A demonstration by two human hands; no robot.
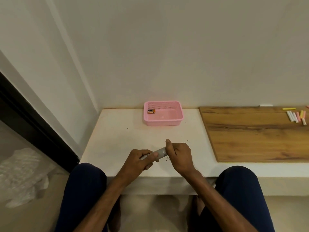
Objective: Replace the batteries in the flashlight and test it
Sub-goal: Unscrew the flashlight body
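Over the white surface [120,134] in a corner of plain walls, the left hand [136,162] and right hand [179,157] both grip the silver flashlight [161,153], while batteries [151,111] lie in the pink basket [181,117] behind.

Dark navy trousers [85,195], plain smooth fabric, covering both thighs and knees. Forearms [215,195] bare right down to the frame edge. Also bare: left hand [138,160], right hand [181,157].
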